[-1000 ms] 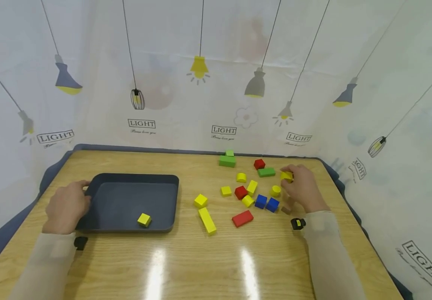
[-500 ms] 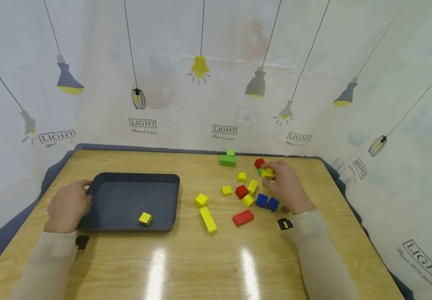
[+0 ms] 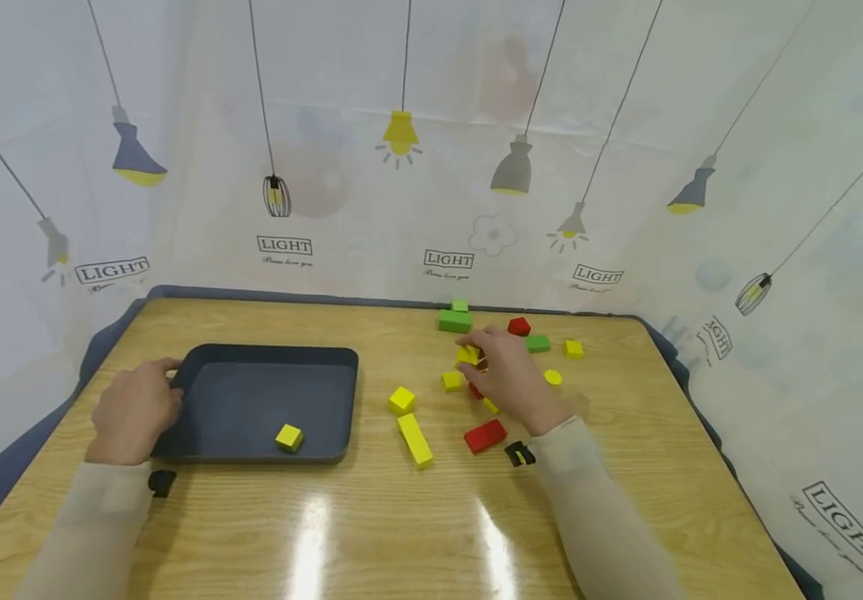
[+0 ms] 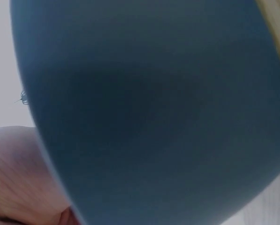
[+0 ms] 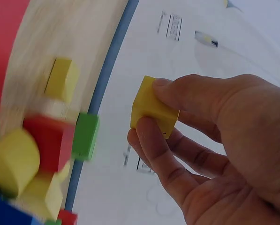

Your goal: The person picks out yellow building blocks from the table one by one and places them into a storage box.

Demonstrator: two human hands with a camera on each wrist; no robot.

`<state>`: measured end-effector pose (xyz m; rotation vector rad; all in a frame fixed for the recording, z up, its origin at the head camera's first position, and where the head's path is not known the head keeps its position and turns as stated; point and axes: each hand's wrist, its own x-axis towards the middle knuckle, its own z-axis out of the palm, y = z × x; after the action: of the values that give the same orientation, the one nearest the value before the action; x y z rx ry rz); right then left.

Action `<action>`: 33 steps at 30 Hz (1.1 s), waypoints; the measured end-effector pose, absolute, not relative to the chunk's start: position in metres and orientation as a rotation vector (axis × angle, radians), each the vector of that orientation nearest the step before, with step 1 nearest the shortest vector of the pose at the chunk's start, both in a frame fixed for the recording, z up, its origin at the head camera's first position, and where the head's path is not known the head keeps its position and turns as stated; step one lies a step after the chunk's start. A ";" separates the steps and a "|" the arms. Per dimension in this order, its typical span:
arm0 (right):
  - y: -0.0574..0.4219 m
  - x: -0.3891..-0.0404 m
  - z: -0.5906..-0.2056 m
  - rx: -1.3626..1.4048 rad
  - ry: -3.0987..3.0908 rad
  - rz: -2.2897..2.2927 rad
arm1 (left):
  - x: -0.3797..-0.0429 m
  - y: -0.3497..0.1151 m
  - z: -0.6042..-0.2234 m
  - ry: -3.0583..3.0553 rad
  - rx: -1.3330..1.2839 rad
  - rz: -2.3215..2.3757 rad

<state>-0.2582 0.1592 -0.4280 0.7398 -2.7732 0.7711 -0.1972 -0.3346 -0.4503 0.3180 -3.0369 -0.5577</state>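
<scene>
Right hand [image 3: 510,375] pinches yellow block [image 3: 466,356], outside dark tray [image 3: 232,396], at its 3 o'clock. Left hand [image 3: 135,408] holds tray at 9 o'clock rim; 1 yellow cube [image 3: 289,437] inside, toward 5 o'clock. Loosened fingertips could drop block; too low carrying could knock blocks beneath. Wall covering [image 3: 371,217] reads "LIGHT".

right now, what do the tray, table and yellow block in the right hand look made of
Tray: likely plastic or coated metal, matte, evenly dark.
Table: wood or wood-look laminate, glossy; grain and light streaks show.
Yellow block: perhaps painted wood or plastic, smooth, evenly coloured, crisp-edged.
</scene>
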 end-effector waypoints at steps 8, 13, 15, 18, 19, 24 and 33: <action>0.107 -0.256 -0.428 0.921 -2.780 0.735 | -0.198 -0.335 -0.450 -3.057 0.327 -0.566; 0.076 -0.256 -0.428 1.023 -2.805 0.729 | -0.198 -0.336 -0.450 -3.077 0.318 -0.574; 0.064 -0.257 -0.428 1.061 -2.802 0.718 | -0.198 -0.337 -0.450 -3.074 0.298 -0.576; 0.048 -0.259 -0.427 1.117 -2.783 0.667 | -0.200 -0.341 -0.452 -3.059 0.244 -0.579; 0.043 -0.260 -0.427 1.128 -2.782 0.649 | -0.200 -0.343 -0.452 -3.054 0.222 -0.579; 0.017 -0.264 -0.428 1.175 -2.831 0.549 | -0.201 -0.351 -0.454 -3.052 0.131 -0.625; -0.015 -0.272 -0.434 1.268 -2.859 0.411 | -0.200 -0.352 -0.450 -3.061 0.095 -0.694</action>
<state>-0.2717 -0.0152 -0.4345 1.2675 -2.8590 0.4115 -0.2004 -0.3520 -0.4505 0.0946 -3.0609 -0.6943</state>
